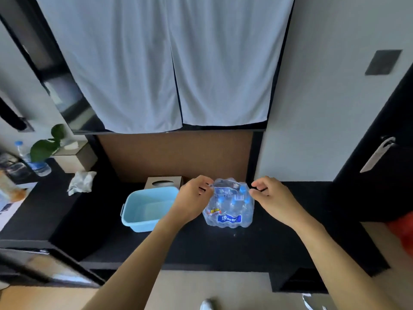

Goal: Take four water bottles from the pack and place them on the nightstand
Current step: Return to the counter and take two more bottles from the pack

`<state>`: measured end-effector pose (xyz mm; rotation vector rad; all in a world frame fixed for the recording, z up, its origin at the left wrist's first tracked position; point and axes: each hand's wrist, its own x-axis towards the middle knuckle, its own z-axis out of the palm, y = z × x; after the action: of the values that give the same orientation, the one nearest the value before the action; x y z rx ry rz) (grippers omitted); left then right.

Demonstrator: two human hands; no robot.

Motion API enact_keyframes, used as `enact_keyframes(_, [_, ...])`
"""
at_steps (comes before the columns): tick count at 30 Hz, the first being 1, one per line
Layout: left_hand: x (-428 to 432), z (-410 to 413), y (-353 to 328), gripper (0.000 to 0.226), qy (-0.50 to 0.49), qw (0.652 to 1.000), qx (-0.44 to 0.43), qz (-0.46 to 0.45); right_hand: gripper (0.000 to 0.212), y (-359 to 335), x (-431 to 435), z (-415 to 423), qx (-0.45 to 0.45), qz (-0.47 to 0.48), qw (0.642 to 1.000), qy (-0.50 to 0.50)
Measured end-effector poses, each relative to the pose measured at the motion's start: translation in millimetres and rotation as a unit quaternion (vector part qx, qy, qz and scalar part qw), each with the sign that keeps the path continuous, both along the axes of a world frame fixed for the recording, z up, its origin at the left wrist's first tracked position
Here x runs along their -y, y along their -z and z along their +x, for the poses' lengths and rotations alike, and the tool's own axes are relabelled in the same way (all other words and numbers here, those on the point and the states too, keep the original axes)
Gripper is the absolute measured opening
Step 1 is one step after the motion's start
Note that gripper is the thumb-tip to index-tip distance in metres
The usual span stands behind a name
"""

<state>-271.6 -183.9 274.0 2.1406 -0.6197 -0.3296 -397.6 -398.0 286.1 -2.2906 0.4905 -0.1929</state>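
A shrink-wrapped pack of water bottles (229,205) with blue caps and a blue label stands on a long black counter (223,245). My left hand (193,199) reaches in from the left, and its fingertips pinch the plastic wrap at the pack's top left corner. My right hand (271,198) comes from the right with thumb and fingers curled together on the wrap at the top right corner. The pack rests upright on the counter, and the wrap looks closed over the bottles.
A light blue plastic basin (145,211) sits just left of the pack, with a tissue box (163,182) behind it. On the left black surface are a single bottle (33,159), a green plant (48,146) and a crumpled cloth (80,182). A dark door (380,153) stands at the right.
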Motion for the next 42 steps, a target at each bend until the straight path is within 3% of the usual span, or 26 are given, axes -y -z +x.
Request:
enact_keyframes(6, [72.3, 132.5, 120.4, 0.025, 0.004, 0.993, -0.104, 0.054, 0.013, 98.2, 55.9, 123.7, -0.089, 0.051, 0.994, 0.038])
enact_keyframes(13, [135.3, 190.5, 239.3, 0.049, 0.065, 0.972, -0.158, 0.162, 0.028, 212.4, 72.0, 209.1, -0.126, 0.080, 0.989, 0.020])
enact_keyframes(18, [139.7, 197.9, 280.8, 0.044, 0.093, 0.958, -0.154, 0.224, 0.036, 264.4, 77.7, 222.1, -0.207, -0.016, 0.976, -0.059])
enact_keyframes(23, [140.2, 201.0, 293.9, 0.029, 0.051, 0.964, -0.214, 0.148, 0.037, 278.6, 90.3, 220.7, -0.256, -0.132, 0.954, -0.080])
enact_keyframes(32, [138.6, 189.4, 298.9, 0.035, 0.047, 0.968, -0.163, 0.185, 0.037, 286.0, 94.1, 231.2, -0.268, -0.205, 0.938, -0.077])
enact_keyframes(38, [146.7, 177.1, 310.7, 0.045, 0.023, 0.974, -0.067, 0.215, 0.043, 304.0, 88.1, 229.2, -0.274, -0.260, 0.923, -0.070])
enact_keyframes(42, [149.2, 166.5, 322.8, 0.042, -0.029, 0.980, -0.009, 0.194, 0.039, 315.8, 88.5, 227.5, -0.223, -0.230, 0.947, -0.016])
